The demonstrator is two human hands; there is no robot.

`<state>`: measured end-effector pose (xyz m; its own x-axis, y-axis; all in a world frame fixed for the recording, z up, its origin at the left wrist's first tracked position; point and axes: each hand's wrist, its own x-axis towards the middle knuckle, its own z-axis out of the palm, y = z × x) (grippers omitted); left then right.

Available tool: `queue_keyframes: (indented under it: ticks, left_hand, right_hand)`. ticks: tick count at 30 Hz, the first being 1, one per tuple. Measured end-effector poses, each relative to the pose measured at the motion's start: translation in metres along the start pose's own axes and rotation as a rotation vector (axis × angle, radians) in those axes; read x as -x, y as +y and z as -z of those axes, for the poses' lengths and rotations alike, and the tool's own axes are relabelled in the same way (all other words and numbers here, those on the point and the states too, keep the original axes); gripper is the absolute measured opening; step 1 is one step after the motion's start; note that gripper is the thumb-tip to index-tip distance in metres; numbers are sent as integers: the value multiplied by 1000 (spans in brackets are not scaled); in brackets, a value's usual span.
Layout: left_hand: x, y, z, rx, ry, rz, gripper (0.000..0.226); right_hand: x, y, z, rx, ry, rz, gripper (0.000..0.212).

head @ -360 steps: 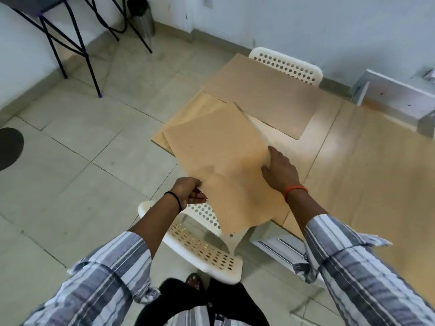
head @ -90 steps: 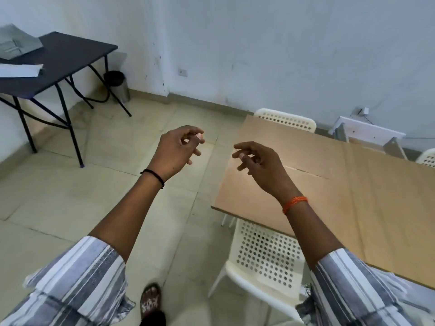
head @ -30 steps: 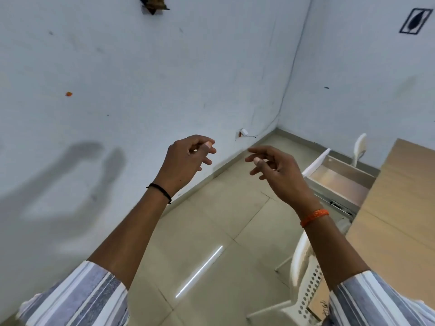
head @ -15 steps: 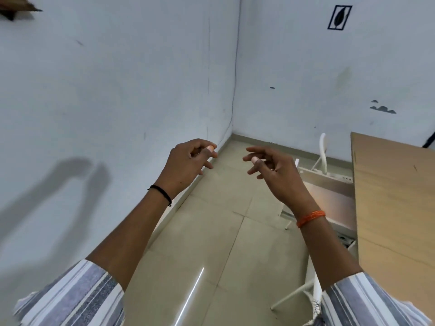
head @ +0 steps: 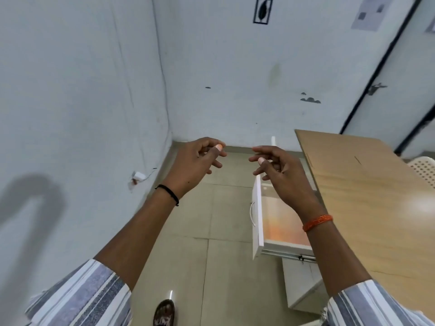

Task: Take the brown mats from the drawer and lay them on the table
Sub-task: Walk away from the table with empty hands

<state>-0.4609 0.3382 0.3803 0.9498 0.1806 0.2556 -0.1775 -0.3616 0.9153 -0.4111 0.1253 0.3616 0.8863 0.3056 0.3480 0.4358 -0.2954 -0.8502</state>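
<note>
My left hand (head: 195, 163) and my right hand (head: 280, 170) hover in front of me at chest height, fingers loosely curled and apart, holding nothing. Below my right hand a white drawer (head: 257, 222) stands pulled out from under the table, its orange-brown inside (head: 280, 224) showing; I cannot tell whether a mat lies in it. The wooden table (head: 367, 208) fills the right side, covered by brown mats (head: 341, 156) whose edges show along its far left corner.
White walls meet in a corner ahead, close on my left. A white perforated chair (head: 423, 168) stands at the table's far right. A door with a handle (head: 376, 87) is at the upper right. Tiled floor (head: 211, 231) lies between wall and drawer.
My view has swung right and down from the mats on the table, past the wall, to the open drawer. Both hands stay raised and hold nothing since the mat was laid down.
</note>
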Motion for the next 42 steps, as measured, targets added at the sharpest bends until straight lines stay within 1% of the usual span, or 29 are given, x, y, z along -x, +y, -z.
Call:
queue_keyframes:
  ticks: [3, 7, 11, 16, 20, 23, 27, 30, 34, 39, 42]
  left_hand:
    - [-63, -21, -2, 27, -81, -35, 22]
    - [-148, -44, -8, 40, -240, -82, 21]
    - [-221, -57, -31, 71, -389, -109, 20]
    - [-284, -73, -90, 130, -583, -139, 20]
    - [-325, -86, -153, 141, -743, -174, 21]
    - [-348, -90, -199, 118, -839, -203, 23]
    - [-362, -97, -250, 94, -980, -202, 23]
    - [-365, -115, -281, 93, -1095, -126, 22]
    - [-364, -151, -304, 84, -1225, 30, 23]
    - [-360, -213, -322, 14, -1372, 249, 24]
    - [-359, -253, -323, -49, -1404, 413, 24]
  right_hand:
    - [-43, 20, -9, 48, 72, -29, 26]
    - [-93, 39, -17, 65, 222, -97, 26]
    - [-129, 56, -15, 106, 355, -169, 26]
    - [-154, 91, 4, 180, 484, -270, 26]
    - [-167, 132, 25, 225, 591, -340, 26]
    - [-169, 159, 45, 260, 680, -383, 25]
    - [-162, 192, 63, 248, 787, -494, 24]
    - [-149, 218, 59, 223, 871, -602, 23]
    - [-125, 243, 33, 126, 920, -809, 23]
    - [-99, 279, -19, -26, 1088, -1034, 22]
    - [-90, 292, -59, -141, 1184, -1160, 22]
